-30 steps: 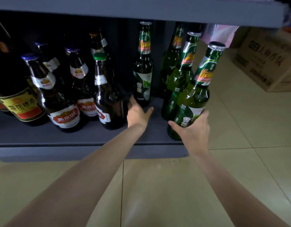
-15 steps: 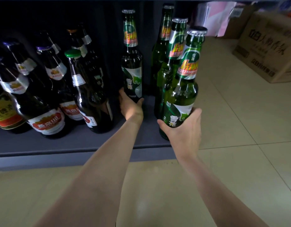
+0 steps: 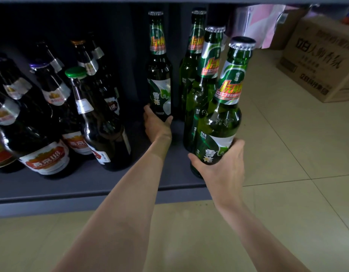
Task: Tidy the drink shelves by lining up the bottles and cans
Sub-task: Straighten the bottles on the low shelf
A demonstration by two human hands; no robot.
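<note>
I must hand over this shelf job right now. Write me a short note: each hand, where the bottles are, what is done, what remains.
Left hand: grips the base of a lone green beer bottle standing deep on the shelf.
Right hand: grips the front green bottle at the shelf's right end, tilted.
Behind it, two more green bottles stand in a row.
Brown beer bottles stand to the left, loosely grouped.
Done: the right row is partly formed.
Left: set the front bottle upright, bring the lone bottle into line, then straighten the brown ones.
</note>
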